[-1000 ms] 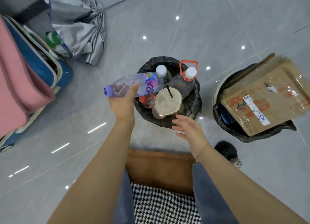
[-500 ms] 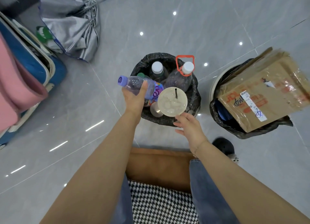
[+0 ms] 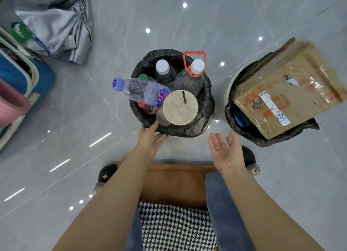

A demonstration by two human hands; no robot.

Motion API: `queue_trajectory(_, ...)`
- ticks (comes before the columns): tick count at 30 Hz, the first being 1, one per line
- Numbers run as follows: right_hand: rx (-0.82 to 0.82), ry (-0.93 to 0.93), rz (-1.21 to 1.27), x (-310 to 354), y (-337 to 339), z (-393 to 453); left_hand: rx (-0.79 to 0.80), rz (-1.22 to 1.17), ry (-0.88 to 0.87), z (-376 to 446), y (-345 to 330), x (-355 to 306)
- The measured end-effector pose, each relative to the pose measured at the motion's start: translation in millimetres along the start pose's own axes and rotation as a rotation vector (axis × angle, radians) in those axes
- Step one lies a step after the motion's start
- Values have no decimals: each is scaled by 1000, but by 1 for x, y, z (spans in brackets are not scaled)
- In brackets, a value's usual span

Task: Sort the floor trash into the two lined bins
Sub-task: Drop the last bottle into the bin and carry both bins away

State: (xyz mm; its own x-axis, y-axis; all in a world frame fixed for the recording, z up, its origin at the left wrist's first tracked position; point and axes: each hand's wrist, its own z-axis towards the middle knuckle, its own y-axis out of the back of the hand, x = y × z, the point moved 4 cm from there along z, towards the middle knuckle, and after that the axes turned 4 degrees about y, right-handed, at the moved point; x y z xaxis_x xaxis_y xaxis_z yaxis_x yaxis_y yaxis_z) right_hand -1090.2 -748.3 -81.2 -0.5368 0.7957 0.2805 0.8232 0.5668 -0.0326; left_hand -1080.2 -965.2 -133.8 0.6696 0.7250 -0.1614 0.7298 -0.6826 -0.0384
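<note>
A clear bottle with a purple cap (image 3: 139, 91) lies across the top of the black-lined middle bin (image 3: 205, 107), among other bottles and a lidded cup with a straw (image 3: 180, 107). The second lined bin (image 3: 233, 117) stands to the right with a taped cardboard box (image 3: 285, 92) sticking out of it. My left hand (image 3: 151, 139) is open just below the middle bin's near rim, fingers pointing at it and holding nothing. My right hand (image 3: 224, 149) is open, palm up, between the two bins and empty.
A silver bag (image 3: 54, 28) lies crumpled on the grey tile floor at the upper left, beside a blue and pink case (image 3: 16, 77). My knees and a brown stool (image 3: 172, 183) fill the bottom, with dark slippers (image 3: 249, 156) on either side.
My left hand carried the purple-capped bottle over the middle bin, let it go there and drew back to the rim. My right hand turned palm up and shifted right.
</note>
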Motion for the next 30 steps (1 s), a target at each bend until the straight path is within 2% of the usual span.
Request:
queue_trajectory(6,45,45,55,18,-2,23,-20,-62,-128,9,-32,9)
queue_trajectory(10,67,-27,150,29,-12,44,-8,-87,-146,7,-41,16)
queue_trajectory(14,7,-103,323,38,-14,52,-30,-100,-171,-1,-45,17)
queue_trajectory(18,-21,-165,441,43,-10,45,-53,-128,-92,-15,-51,13)
queue_trajectory(23,-54,-192,566,47,18,24,-16,-64,-10,-57,-67,18)
queue_trajectory(30,-79,-248,846,93,75,-12,-38,219,-99,-109,-115,39)
